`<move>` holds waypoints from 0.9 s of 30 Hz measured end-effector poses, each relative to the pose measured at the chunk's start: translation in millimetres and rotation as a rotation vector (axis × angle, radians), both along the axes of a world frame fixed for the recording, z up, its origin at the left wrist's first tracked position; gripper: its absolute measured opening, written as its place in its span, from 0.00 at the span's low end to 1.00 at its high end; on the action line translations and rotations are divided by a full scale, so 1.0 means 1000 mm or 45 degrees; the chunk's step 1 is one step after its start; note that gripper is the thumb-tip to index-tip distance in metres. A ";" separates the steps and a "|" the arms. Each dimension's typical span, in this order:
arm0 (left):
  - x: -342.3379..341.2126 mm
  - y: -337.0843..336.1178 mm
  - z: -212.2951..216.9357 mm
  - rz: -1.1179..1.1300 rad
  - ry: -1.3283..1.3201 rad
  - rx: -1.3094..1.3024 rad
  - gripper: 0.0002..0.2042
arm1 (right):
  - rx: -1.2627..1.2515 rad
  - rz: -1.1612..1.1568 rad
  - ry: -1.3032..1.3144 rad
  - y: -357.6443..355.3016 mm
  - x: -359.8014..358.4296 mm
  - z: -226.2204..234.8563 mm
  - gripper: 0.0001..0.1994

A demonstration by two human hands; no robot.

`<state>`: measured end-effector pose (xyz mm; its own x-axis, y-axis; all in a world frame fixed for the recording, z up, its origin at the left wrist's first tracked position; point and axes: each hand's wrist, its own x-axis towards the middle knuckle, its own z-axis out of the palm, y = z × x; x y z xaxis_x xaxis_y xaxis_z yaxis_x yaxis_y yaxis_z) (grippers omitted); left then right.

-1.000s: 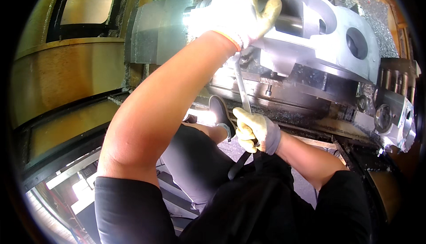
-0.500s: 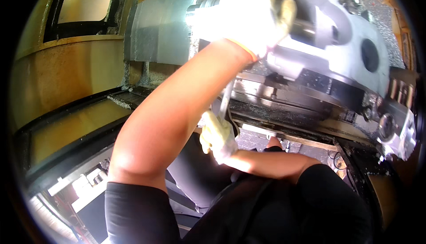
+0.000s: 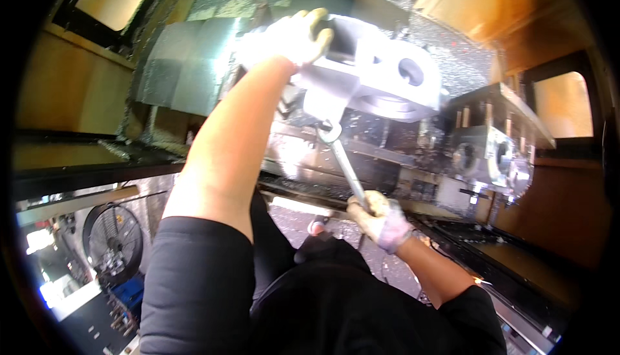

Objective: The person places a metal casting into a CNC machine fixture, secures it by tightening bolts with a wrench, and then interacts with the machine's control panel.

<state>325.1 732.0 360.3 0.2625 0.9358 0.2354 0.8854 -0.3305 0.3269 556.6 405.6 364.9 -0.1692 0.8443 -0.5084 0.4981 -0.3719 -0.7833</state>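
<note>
A pale grey metal casting with round openings sits in front of me inside a machine enclosure. My left hand, in a whitish work glove washed out by glare, grips the casting's left side, its fingers curling at the upper edge. Lower and to the right, my gloved right hand is closed around the handle of a steel wrench. The wrench slants up and left, its ring end just below the casting's lower edge. Whether that end sits on a fastener, I cannot make out.
Machined metal blocks on a fixture stand to the right. Sheet-metal covers lie left of the casting, with metal chips around. Dark door rails cross in front of the enclosure. A black fan stands outside at lower left.
My view has swung, so the casting appears further left and the right-hand blocks show more fully. My right hand and the wrench have moved rightward. The left hand stays on the casting.
</note>
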 end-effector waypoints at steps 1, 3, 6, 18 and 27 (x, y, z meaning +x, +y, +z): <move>-0.001 -0.002 0.004 0.000 0.019 -0.023 0.30 | 0.057 -0.136 0.122 -0.001 0.016 0.014 0.08; -0.003 -0.004 0.008 0.022 0.042 -0.047 0.30 | 0.163 -0.053 -0.024 0.041 0.060 0.072 0.07; -0.002 -0.002 0.003 0.034 0.058 -0.057 0.29 | 0.502 -0.118 -0.831 0.106 0.127 0.109 0.15; 0.000 -0.004 0.010 0.010 -0.009 -0.051 0.28 | 0.214 0.120 -1.283 0.266 0.176 0.096 0.30; -0.004 -0.005 0.013 0.025 0.017 -0.084 0.29 | 0.080 0.079 -1.377 0.260 0.133 0.105 0.34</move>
